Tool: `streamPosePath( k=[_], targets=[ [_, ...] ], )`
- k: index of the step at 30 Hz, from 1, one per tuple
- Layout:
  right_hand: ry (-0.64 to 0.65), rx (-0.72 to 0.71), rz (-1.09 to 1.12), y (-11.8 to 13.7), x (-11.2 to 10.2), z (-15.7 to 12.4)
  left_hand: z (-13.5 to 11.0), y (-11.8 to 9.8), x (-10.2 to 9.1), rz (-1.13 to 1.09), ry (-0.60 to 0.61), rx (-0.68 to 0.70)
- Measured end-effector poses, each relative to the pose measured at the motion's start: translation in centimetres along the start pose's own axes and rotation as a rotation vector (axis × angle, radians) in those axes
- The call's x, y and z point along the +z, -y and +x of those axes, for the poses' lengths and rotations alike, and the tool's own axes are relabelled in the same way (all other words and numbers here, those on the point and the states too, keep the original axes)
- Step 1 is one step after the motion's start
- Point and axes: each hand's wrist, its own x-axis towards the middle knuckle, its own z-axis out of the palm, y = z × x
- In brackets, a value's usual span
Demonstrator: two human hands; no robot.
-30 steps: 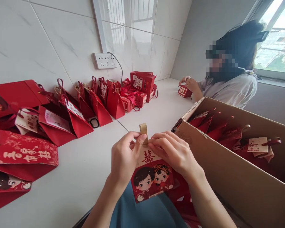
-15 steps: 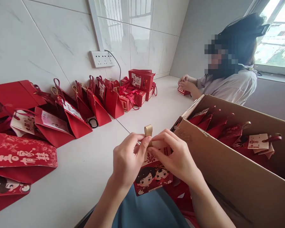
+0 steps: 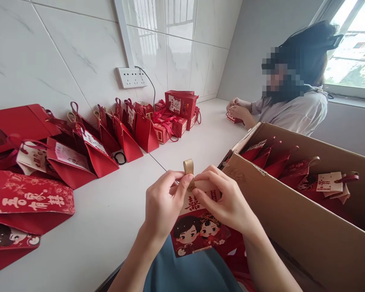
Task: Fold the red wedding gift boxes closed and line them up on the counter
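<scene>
A red and cream paper gift box (image 3: 194,235) with two cartoon figures hangs upright between my hands, over my lap. A gold ribbon loop (image 3: 188,166) stands up from its top. My left hand (image 3: 162,200) is closed, thumb and forefinger pinching the ribbon at the base of the loop. Beside it, my right hand (image 3: 228,200) is closed too, its fingertips gripping the upper edge of the box near the ribbon. The exact spot where the ribbon passes through the top is hidden by my fingers.
Red gift boxes (image 3: 121,134) with ribbon loops line the wall at left. Small red boxes (image 3: 179,125) are heaped behind. A cardboard carton (image 3: 280,202) with several gift boxes stands at right. Beyond it, a co-worker (image 3: 301,109) handles a small red box (image 3: 233,117).
The gift box has tilted a little, so more of its cartoon front and lettering shows. My right fingers have shifted slightly at its top; my left hand keeps its pinch.
</scene>
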Motion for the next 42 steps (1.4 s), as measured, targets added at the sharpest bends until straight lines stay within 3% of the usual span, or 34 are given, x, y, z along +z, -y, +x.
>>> streamPosePath(
  k=[3, 8, 10, 16, 29, 36, 42],
  targets=[
    [-0.029, 0.002, -0.001, -0.4, 0.1, 0.1, 0.2, 0.2, -0.1, -0.108, 0.047, -0.088],
    [-0.140, 0.042, 0.021, -1.1, 0.4, 0.6, 0.6, 0.8, -0.2, -0.483, 0.286, -0.349],
    [-0.157, 0.057, 0.027, -1.0, 0.4, 0.8, 0.5, 0.9, -0.1, -0.549, 0.330, -0.401],
    [-0.088, 0.054, 0.096, -0.6, 0.2, 1.0, 0.3, 0.6, -0.1, -0.424, 0.223, -0.414],
    [-0.122, 0.084, 0.098, 0.2, 0.3, 0.9, 0.7, -0.3, -0.8, -0.562, 0.284, -0.504],
    [-0.131, 0.066, 0.100, 0.2, 0.6, 0.9, 0.4, -0.7, -0.5, -0.563, 0.188, -0.584],
    [-0.131, 0.082, 0.121, 0.2, 0.5, 1.0, 0.4, -0.3, -0.4, -0.488, 0.198, -0.512]
  ],
)
